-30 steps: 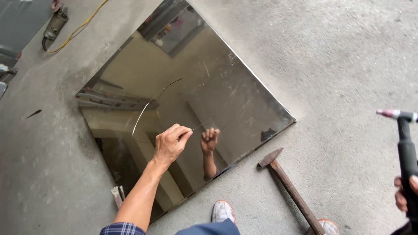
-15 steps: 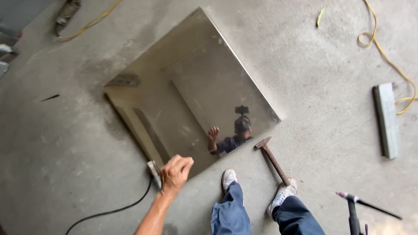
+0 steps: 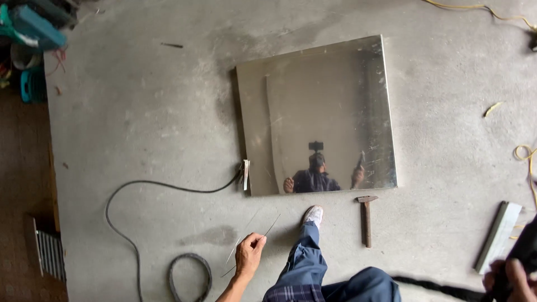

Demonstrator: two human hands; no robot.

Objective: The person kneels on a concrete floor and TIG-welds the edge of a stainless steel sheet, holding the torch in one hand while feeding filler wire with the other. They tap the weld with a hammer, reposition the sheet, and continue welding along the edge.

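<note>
Down on the concrete floor (image 3: 140,112) lay the polished metal sheet (image 3: 319,106), flat and mirror-bright, showing a reflection of the person standing over it. I saw the left hand (image 3: 249,255) low in the view, its grip pinched narrow around thin wire rods (image 3: 254,237); the rods slanted up and to the right from the fingertips and also trailed down to the left, held above the floor short of the sheet's near edge. The right hand (image 3: 512,279) sat at the bottom right corner, its grip wrapped around a black torch handle (image 3: 526,251), only partly in frame, with a black hose (image 3: 430,284) running left from it along the bottom edge. A hammer (image 3: 367,218) lay on the floor just below the sheet's near right corner, head toward the sheet, handle pointing toward the person. A white shoe (image 3: 313,214) and a blue trouser leg (image 3: 305,257) stood between the left hand and the hammer. At the sheet's near left corner a clamp (image 3: 245,173) touched the edge, and a dark cable (image 3: 145,223) ran from it across the floor into a loop near the left hand. A short metal bar (image 3: 498,235) lay well to the right, near yellow cord (image 3: 523,162). Teal tools (image 3: 31,33) crowded the top left corner.
</note>
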